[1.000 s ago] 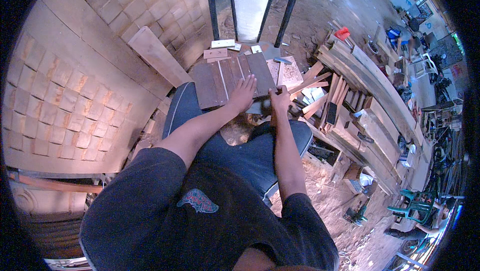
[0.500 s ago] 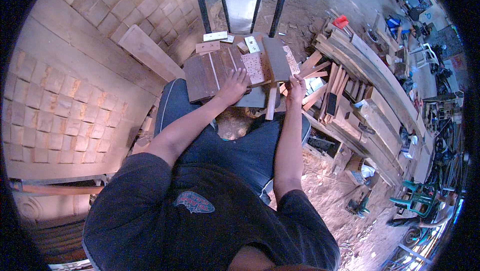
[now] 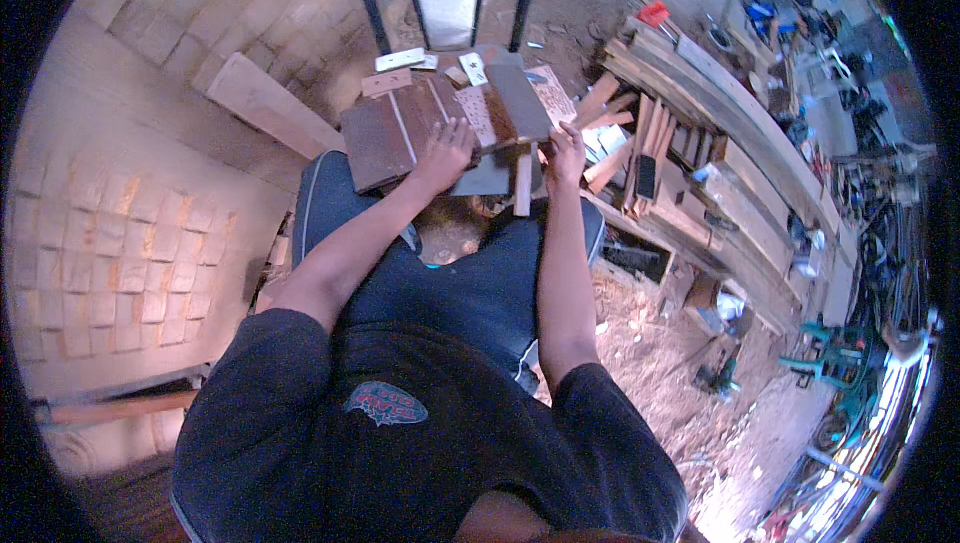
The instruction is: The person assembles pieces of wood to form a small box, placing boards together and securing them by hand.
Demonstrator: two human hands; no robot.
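My left hand lies with its fingers stretched out on the right edge of a dark brown wooden board with pale stripes. Beside it are a pinkish sheet dotted with small marks and a flat grey-brown panel. Closed fingers of my right hand grip the near right corner of that panel. Another dotted sheet shows beyond the panel's right side. Below the panel a pale wooden strip points toward me. What lies under the panel is hidden.
Small light pieces sit at the work surface's far side. A long plank leans at left by a wall of woven-looking blocks. Stacked timber and wood offcuts lie at right. A green chair stands farther off.
The view has shifted, so the scene sits farther left and slightly higher. The grey-brown panel looks flatter, its near right corner still at my right hand. My left hand stays on the board.
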